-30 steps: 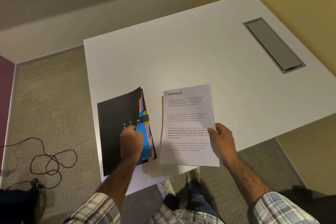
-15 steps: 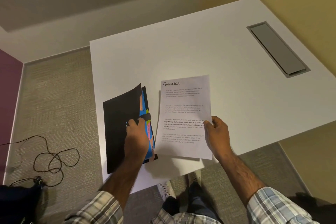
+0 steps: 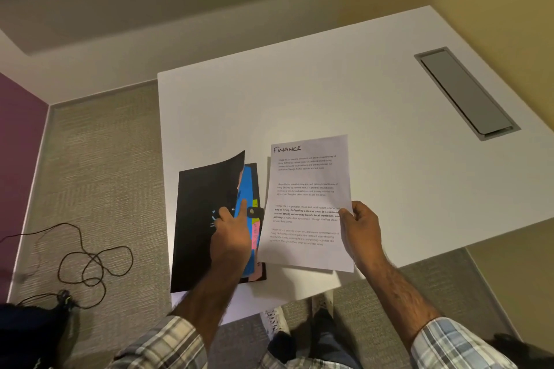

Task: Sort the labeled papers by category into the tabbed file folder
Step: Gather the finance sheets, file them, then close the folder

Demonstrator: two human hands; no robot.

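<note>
A black tabbed file folder [image 3: 204, 219] lies at the near left of the white table [image 3: 329, 93], its front cover lifted. Blue, pink and yellow-green dividers [image 3: 247, 189] show inside. My left hand [image 3: 232, 234] pinches the cover's right edge, with the thumb on the outside and a finger on the blue divider. My right hand [image 3: 361, 228] holds a white printed sheet headed "FINANCE" [image 3: 308, 198] by its right edge, raised just right of the folder. More white paper [image 3: 302, 281] lies on the table under that sheet.
A grey cable hatch [image 3: 466, 93] is set into the table at the far right. A black cord [image 3: 90, 263] coils on the carpet at left, next to a dark bag [image 3: 27, 335]. My shoes [image 3: 278, 320] show below the table's near edge.
My left hand has slid a finger onto the blue divider inside the folder. The camera view has shifted slightly. The FINANCE sheet stays in my right hand.
</note>
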